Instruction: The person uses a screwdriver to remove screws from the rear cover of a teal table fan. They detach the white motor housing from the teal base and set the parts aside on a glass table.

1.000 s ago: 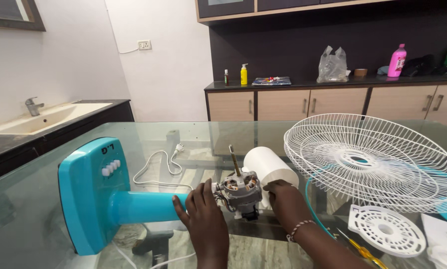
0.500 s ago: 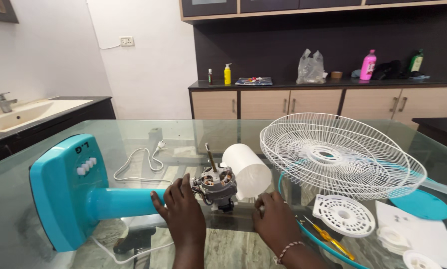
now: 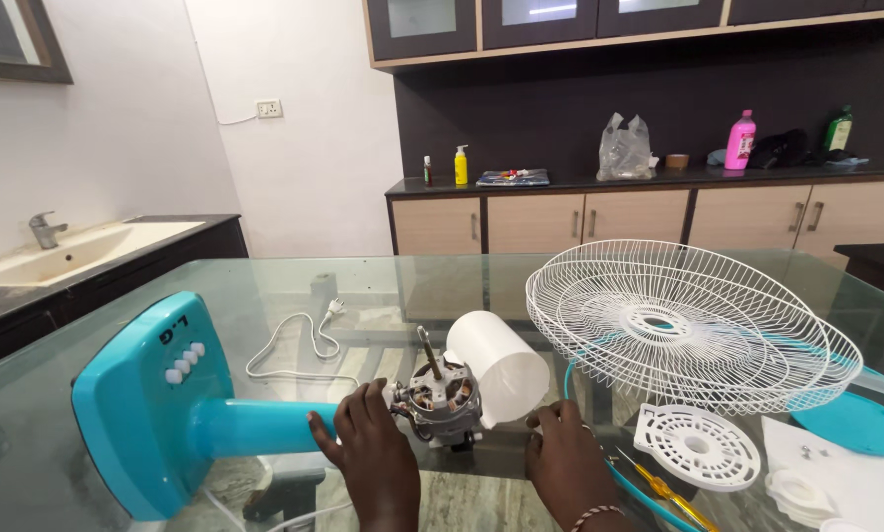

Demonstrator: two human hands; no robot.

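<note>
Now | left hand [image 3: 371, 455] grips fan neck [image 3: 264, 426] | right hand [image 3: 563, 463] loosely curled, empty | risk: bare motor [image 3: 442, 399] may roll, shaft scratching glass counter [image 3: 87, 433]

Glass-topped table [image 3: 294, 271], transparent, with the floor visible beneath. Lying directly on it: a turquoise plastic fan stand [image 3: 181, 404] on its side, bare motor [image 3: 442, 399] at its end; a white cylindrical plastic cover [image 3: 501, 366]; stacked white wire fan guards [image 3: 688, 325]; a white round perforated plate [image 3: 698, 446]; a yellow-handled screwdriver [image 3: 663, 490]; a white power cord [image 3: 304, 347].
</note>
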